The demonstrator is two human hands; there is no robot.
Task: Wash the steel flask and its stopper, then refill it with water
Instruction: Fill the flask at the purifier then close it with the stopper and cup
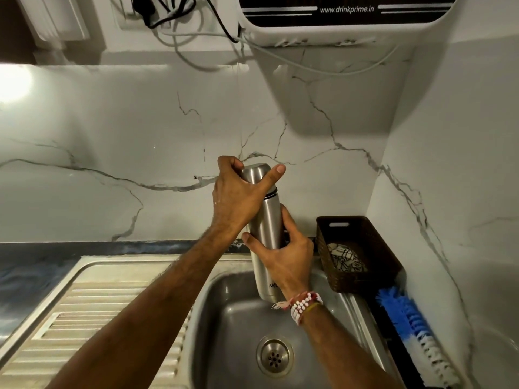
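Flask [268,217]: steel, upright, held over the sink [233,318], clear of the basin floor; base low beside the right wrist.
Cap [257,174]: steel, seated on the flask top; dark seam showing just below it.
Stopper: not visible; presumably under the cap.
Left hands entry, left hand [236,197]: wraps the cap from the left, fingers curled behind, thumb stretched across the front.
Right hand [286,259]: grips the flask body at mid-height, thumb in front, fingers round the back; beaded bands at the wrist.
Sink: steel, looks dry; no water seen running, drain [274,356] open.
Brush [407,318]: blue and white, lying right of the sink, untouched.
Basket [362,237]: brown, on the worktop [28,265] by the right wall, holding a patterned cloth [345,256].
Purifier [337,21]: white, on the wall above.
Done: nothing evident; no wet surfaces or soap to be seen.
Step in hand: probably twisting the cap off; direction of turn cannot be told.
Left: cap and stopper off, washing of both, rinsing, refilling, closing.
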